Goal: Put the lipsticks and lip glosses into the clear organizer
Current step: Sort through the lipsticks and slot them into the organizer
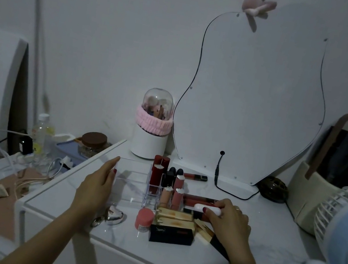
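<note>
The clear organizer (131,176) stands on the white table, with several lipsticks upright in its right-hand slots, among them a dark red one (159,169) and two pink ones (176,196). My left hand (99,182) rests flat against the organizer's left side. My right hand (228,219) lies over a pile of lip glosses to the right and pinches a white tube (205,208). Gold lipstick boxes (175,216), a black box (171,233) and a pink jar (144,218) lie in front. One lip gloss (195,176) lies behind the organizer.
A mirror (251,99) leans on the wall, its black cable (227,190) trailing on the table. A white brush holder with a pink band (152,128) stands at the back. A blue fan (344,243) and a bag (322,181) are at the right. A silver heart keyring (113,215) lies near the front.
</note>
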